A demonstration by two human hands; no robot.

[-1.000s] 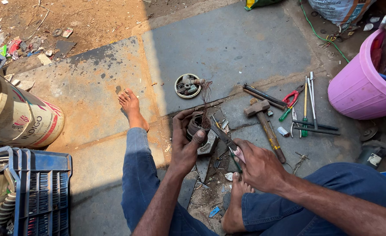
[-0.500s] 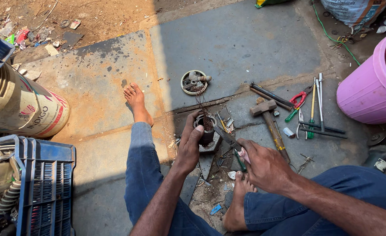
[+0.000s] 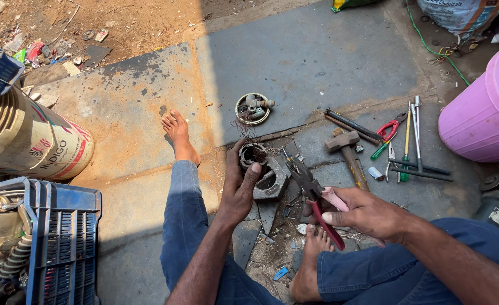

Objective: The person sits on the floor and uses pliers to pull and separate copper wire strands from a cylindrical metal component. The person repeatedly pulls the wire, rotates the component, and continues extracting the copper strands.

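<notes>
My left hand (image 3: 240, 189) grips a small round motor part with a rusty wire coil (image 3: 253, 153), holding it on a grey metal block (image 3: 272, 184) on the floor between my legs. My right hand (image 3: 368, 213) holds pliers with pink-red handles (image 3: 311, 189), their jaws pointing toward the coil from the right and a short way off it. I sit on the stone floor with both bare feet out in front.
A round metal cap with small parts (image 3: 253, 108) lies beyond the coil. A hammer (image 3: 348, 151), red-handled cutters (image 3: 388, 133) and screwdrivers (image 3: 412, 135) lie right. A pink bucket (image 3: 475, 118) stands far right, a tipped tin drum (image 3: 32, 144) and blue crate (image 3: 57, 243) left.
My view has shifted slightly. My right hand has lifted the pliers up and nearer to the coil; my left hand keeps its grip on the coil part.
</notes>
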